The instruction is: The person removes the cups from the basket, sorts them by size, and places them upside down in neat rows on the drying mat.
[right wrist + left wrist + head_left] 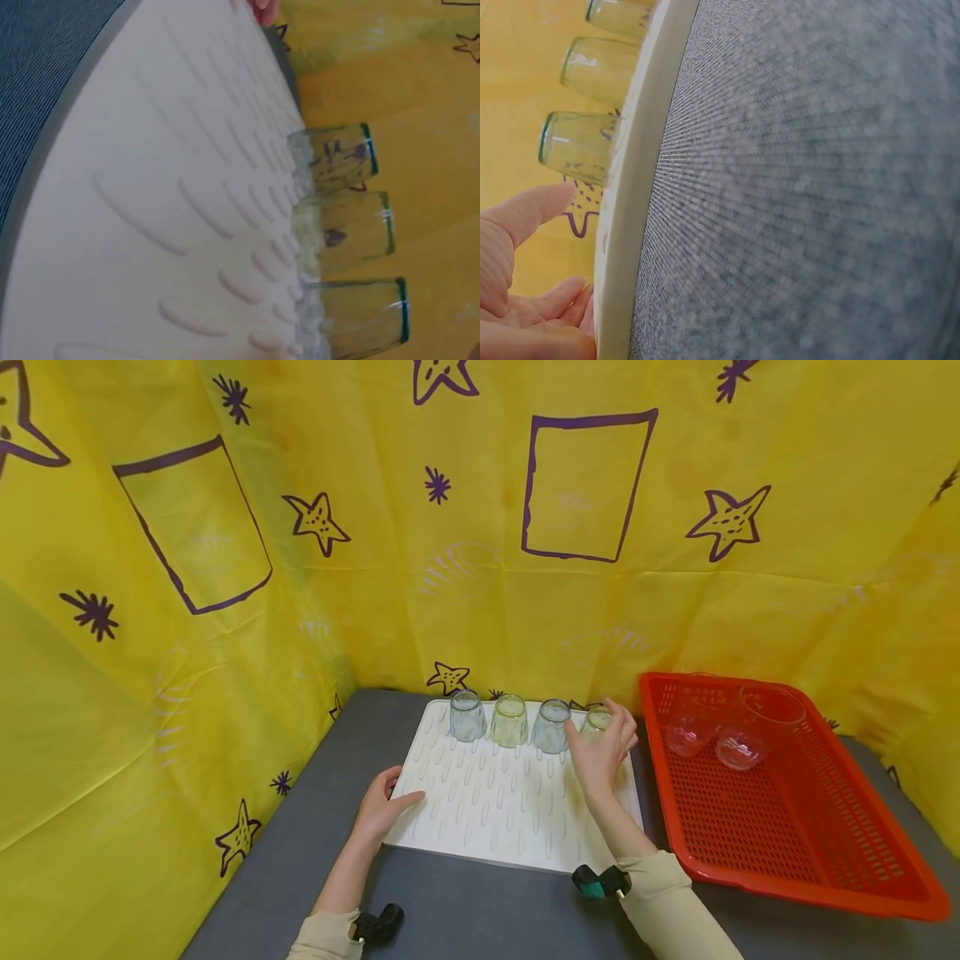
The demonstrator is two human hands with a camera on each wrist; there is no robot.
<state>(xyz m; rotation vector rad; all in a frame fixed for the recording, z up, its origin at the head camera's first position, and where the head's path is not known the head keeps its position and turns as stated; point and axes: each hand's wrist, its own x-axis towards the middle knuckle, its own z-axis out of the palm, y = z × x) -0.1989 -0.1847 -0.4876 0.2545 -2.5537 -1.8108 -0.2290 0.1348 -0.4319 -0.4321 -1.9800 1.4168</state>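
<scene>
1. Landmark: white ridged drying mat (480, 806), flat on the grey tabletop (480, 910). Longer side appears to run left to right; its raised ridges run front to back.
2. Four small glass tumblers stand in a row along the mat's far edge. From the mat's left: pale blue tumbler (467, 718), yellow-green tumbler (509, 722), second blue tumbler (552, 727), then second yellow-green tumbler (597, 720) near the far right corner.
3. First three: long axes upright, square to the mat; narrower, thick-edged ends up, wider ends down on the ridges. Fourth looks upright too, narrow end up, lower part hidden.
4. Right hand (603, 752) at the mat's far right, around the fourth tumbler: thumb on its left, fingers on its right and beyond. Cannot tell whether they clamp the glass or merely surround it.
5. Left hand (381, 810) at the mat's left edge. Thumb spread apart from the fingers, reaching over the mat's surface; fingertips against the edge.
6. Right of the mat, set apart: red perforated basket (664, 785). Inside, toward its far end, two clear glasses (738, 750), mouths up, the right one leaning, its mouth away from the mat.
7. Beyond the mat: yellow curtain (375, 485) with purple stars.
</scene>
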